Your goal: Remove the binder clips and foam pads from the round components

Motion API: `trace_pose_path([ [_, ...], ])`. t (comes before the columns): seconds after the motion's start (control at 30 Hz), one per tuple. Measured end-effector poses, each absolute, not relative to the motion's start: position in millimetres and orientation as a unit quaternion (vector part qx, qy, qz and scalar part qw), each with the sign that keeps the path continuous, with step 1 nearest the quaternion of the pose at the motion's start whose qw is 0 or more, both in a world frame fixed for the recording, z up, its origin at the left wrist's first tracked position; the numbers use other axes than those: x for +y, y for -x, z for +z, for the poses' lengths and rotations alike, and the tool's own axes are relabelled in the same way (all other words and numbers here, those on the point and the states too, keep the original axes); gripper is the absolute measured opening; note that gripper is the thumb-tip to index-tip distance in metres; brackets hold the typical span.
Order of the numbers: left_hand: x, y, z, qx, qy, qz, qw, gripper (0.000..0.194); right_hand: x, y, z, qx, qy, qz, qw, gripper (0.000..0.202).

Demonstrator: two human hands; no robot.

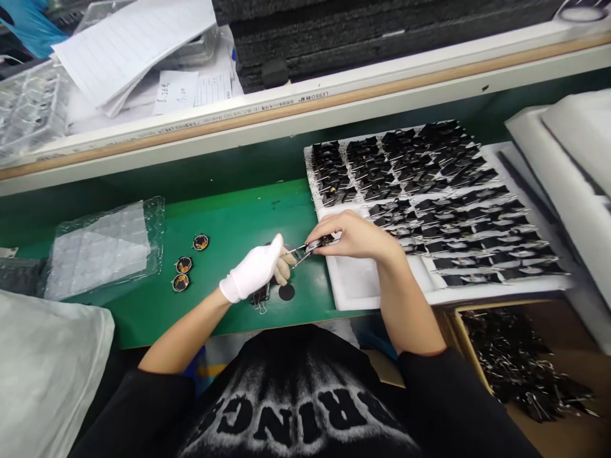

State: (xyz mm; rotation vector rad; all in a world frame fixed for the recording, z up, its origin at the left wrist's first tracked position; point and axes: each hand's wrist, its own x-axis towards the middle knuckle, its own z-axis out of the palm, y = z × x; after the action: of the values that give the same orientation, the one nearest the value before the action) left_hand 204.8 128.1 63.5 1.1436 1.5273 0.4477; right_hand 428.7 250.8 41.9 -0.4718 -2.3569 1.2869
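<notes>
My left hand [255, 270] wears a white glove with tan fingertips. Its fingers are closed around the wire handles of a binder clip [317, 243]. Bare, my right hand [351, 235] pinches the same clip from the other side, with a small dark round piece that looks like a watch case in its jaws; the fingers partly hide it. Under the left hand lie more black binder clips [260, 296] and a flat black disc [286, 292]. Further left on the green mat [233, 222] rest several round watch heads [201, 242] with orange-and-black faces.
A white foam tray [356, 286] at right carries rows of clipped pieces [449, 159]. Below it stands a cardboard box of loose binder clips [520, 362]. A clear plastic tray [107, 248] lies at left. Papers [136, 44] and black foam [324, 44] occupy the shelf above.
</notes>
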Motion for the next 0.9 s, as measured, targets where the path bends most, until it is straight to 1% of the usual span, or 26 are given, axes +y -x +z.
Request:
trace_pose_path([
  [0.03,129.1,-206.3,63.9,0.640,-0.421,0.200,0.610,0.079,245.4,-427.8,42.2,-0.858,0.170,0.420,0.243,0.015],
  [0.07,129.7,-207.8,64.9,0.630,-0.384,0.206,0.642,0.080,239.2,-427.7,42.6,-0.867,0.173,0.377,0.276,0.016],
  [0.1,129.7,-209.1,66.6,0.619,-0.381,0.214,0.653,0.076,232.3,-428.8,43.1,-0.873,0.179,0.340,0.299,0.019],
  [0.17,128.3,-211.1,72.1,0.610,-0.441,0.245,0.610,0.060,218.5,-436.0,44.7,-0.875,0.202,0.296,0.326,0.026],
  [0.2,127.0,-211.9,75.7,0.611,-0.486,0.259,0.569,0.053,212.2,-441.9,45.7,-0.870,0.211,0.293,0.337,0.040],
  [0.27,124.1,-213.6,83.0,0.616,-0.564,0.256,0.487,0.042,201.4,-456.5,47.5,-0.849,0.227,0.328,0.347,0.084],
  [0.3,122.6,-214.8,86.2,0.620,-0.591,0.239,0.457,0.038,196.6,-463.8,48.1,-0.834,0.236,0.360,0.346,0.098],
  [0.33,121.3,-216.6,88.6,0.623,-0.612,0.219,0.435,0.035,191.8,-470.5,48.3,-0.818,0.247,0.393,0.341,0.103],
  [0.4,118.5,-221.9,90.1,0.617,-0.647,0.183,0.409,0.031,181.0,-480.1,48.0,-0.790,0.282,0.442,0.319,0.097],
  [0.5,111.8,-233.6,83.9,0.579,-0.711,0.148,0.369,0.029,161.4,-487.1,47.7,-0.782,0.329,0.453,0.272,0.081],
  [0.53,108.6,-237.7,80.2,0.561,-0.735,0.137,0.354,0.029,154.7,-489.4,48.4,-0.788,0.338,0.447,0.254,0.072],
  [0.6,101.5,-244.8,72.1,0.523,-0.774,0.117,0.337,0.032,143.6,-497.5,51.3,-0.808,0.343,0.425,0.222,0.046],
  [0.67,95.3,-249.4,66.0,0.494,-0.797,0.103,0.332,0.044,138.0,-513.7,54.3,-0.827,0.341,0.395,0.209,0.023],
  [0.73,91.9,-251.1,63.8,0.488,-0.806,0.100,0.320,0.054,140.1,-538.0,53.5,-0.839,0.352,0.352,0.219,0.016],
  [0.77,91.4,-251.1,64.3,0.491,-0.807,0.101,0.312,0.054,144.0,-551.8,50.9,-0.841,0.366,0.327,0.228,0.017],
  [0.83,92.2,-250.0,67.5,0.500,-0.805,0.105,0.301,0.046,156.2,-578.8,40.6,-0.839,0.408,0.267,0.242,0.017],
  [0.9,93.6,-248.6,71.3,0.500,-0.803,0.109,0.304,0.039,170.8,-599.4,26.0,-0.832,0.460,0.206,0.232,0.016],
])
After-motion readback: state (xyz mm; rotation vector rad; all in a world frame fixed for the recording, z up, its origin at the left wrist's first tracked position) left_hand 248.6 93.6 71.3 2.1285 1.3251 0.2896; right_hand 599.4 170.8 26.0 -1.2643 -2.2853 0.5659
